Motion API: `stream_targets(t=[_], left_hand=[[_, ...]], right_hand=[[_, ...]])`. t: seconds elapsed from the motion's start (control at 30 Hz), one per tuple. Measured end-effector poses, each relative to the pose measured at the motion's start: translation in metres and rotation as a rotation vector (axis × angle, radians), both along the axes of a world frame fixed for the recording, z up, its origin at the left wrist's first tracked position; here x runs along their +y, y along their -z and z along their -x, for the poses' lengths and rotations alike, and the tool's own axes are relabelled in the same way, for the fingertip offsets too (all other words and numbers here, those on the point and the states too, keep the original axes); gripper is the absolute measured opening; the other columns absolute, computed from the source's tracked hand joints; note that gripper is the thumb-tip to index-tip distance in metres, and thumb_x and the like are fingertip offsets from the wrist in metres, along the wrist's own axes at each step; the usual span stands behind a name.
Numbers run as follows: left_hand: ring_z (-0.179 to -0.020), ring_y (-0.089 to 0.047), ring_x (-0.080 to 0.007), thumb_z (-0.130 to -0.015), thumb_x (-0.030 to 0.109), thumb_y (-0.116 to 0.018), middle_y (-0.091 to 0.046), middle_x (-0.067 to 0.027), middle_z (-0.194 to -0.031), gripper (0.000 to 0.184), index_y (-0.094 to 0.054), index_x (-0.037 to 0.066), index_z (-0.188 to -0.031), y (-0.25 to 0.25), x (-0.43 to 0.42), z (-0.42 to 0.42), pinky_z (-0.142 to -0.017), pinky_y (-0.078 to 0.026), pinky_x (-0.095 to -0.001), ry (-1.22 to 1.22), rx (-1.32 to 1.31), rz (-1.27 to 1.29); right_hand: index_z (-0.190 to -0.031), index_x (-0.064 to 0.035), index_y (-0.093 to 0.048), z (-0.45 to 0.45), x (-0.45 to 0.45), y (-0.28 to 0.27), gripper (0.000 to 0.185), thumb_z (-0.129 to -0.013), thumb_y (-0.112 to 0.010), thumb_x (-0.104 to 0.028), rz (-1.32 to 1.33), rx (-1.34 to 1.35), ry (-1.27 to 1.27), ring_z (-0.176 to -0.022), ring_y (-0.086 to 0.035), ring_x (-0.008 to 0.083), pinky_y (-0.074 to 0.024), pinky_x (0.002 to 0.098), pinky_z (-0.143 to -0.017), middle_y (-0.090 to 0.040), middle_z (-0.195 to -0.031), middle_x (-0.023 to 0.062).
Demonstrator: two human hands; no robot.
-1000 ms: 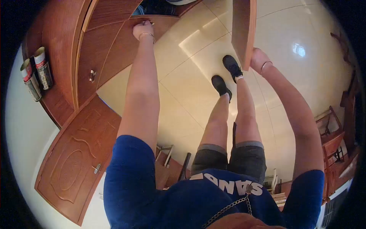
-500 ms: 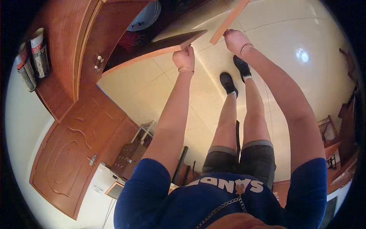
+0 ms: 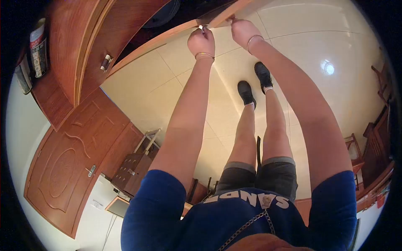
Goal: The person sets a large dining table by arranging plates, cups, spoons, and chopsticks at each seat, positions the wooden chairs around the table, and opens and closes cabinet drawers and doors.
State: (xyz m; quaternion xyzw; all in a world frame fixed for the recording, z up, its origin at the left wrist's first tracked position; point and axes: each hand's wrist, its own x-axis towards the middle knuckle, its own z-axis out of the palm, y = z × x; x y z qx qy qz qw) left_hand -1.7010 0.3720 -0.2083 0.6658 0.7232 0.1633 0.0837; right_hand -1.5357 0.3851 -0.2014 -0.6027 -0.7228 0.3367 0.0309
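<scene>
My left hand (image 3: 201, 42) is closed on a small pale handle at the free end of the left wooden cabinet door (image 3: 157, 42). Close by on the right, my right hand (image 3: 246, 33) grips the outer side of the other cabinet door (image 3: 227, 13); its fingertips are partly hidden, so the exact hold is hard to see. The two door edges almost meet between my hands, both doors still standing partly open. Behind the left door, a dark round container (image 3: 164, 17) shows dimly inside the cabinet.
Spray cans (image 3: 38, 54) stand on a ledge at the left beside a closed upper cabinet door with a handle (image 3: 106, 62). A brown room door (image 3: 63, 171) is at lower left, a small dark cabinet (image 3: 132, 171) near it. My shoes (image 3: 246, 93) are on the tiled floor (image 3: 188, 100).
Both cabinet doors have swung away from me and inward, narrowing the gap between their edges. My hands moved forward with them, the right one also leftward.
</scene>
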Motion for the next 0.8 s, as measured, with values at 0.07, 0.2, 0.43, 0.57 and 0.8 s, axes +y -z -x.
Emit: stream_targets(t=[0.07, 0.2, 0.43, 0.57, 0.8], left_hand=[[-0.056, -0.059, -0.0313, -0.080, 0.017, -0.058, -0.060, -0.0147, -0.061, 0.026, -0.058, 0.003, -0.058, -0.001, 0.005, -0.001, -0.055, -0.049, -0.0404, -0.004, 0.015, -0.008], [-0.055, -0.059, -0.0329, -0.081, 0.019, -0.056, -0.059, -0.0160, -0.059, 0.027, -0.058, 0.003, -0.058, 0.005, 0.017, -0.001, -0.056, -0.049, -0.0411, -0.024, -0.041, -0.009], [-0.061, -0.064, -0.0359, -0.082, 0.028, -0.059, -0.063, -0.0200, -0.065, 0.032, -0.065, 0.002, -0.064, 0.001, 0.057, -0.005, -0.058, -0.051, -0.0425, -0.130, 0.058, 0.029], [-0.062, -0.064, -0.0375, -0.080, 0.029, -0.060, -0.063, -0.0212, -0.066, 0.033, -0.066, 0.000, -0.065, -0.006, 0.073, -0.007, -0.060, -0.052, -0.0432, -0.179, 0.040, 0.090], [-0.063, -0.064, -0.0375, -0.080, 0.026, -0.058, -0.063, -0.0219, -0.069, 0.031, -0.065, 0.000, -0.066, 0.003, 0.094, -0.002, -0.061, -0.052, -0.0443, -0.115, 0.130, 0.002]], right_hand=[[-0.092, 0.0020, -0.065, 0.009, 0.013, 0.001, 0.020, -0.081, -0.049, -0.006, -0.001, 0.001, -0.001, -0.090, -0.065, 0.0352, -0.0524, 0.0420, -0.079, -0.066, -0.096, 0.0211], [-0.093, 0.0012, -0.066, 0.019, 0.037, -0.014, 0.022, -0.081, -0.049, -0.006, 0.054, 0.002, 0.027, -0.089, -0.065, 0.0351, -0.0532, 0.0418, -0.079, -0.066, -0.099, 0.0212], [-0.091, 0.0022, -0.066, 0.031, 0.067, -0.016, 0.022, -0.082, -0.050, -0.009, 0.002, 0.038, 0.047, -0.088, -0.065, 0.0362, -0.0524, 0.0440, -0.079, -0.066, -0.093, 0.0230], [-0.094, -0.0016, -0.069, 0.048, 0.094, 0.012, 0.024, -0.084, -0.051, -0.014, -0.002, 0.033, 0.092, -0.094, -0.065, 0.0350, -0.0531, 0.0428, -0.079, -0.066, -0.099, 0.0219], [-0.094, -0.0001, -0.069, 0.052, 0.103, -0.001, 0.024, -0.084, -0.051, -0.013, 0.002, 0.061, 0.187, -0.092, -0.065, 0.0363, -0.0530, 0.0439, -0.079, -0.066, -0.098, 0.0229]])
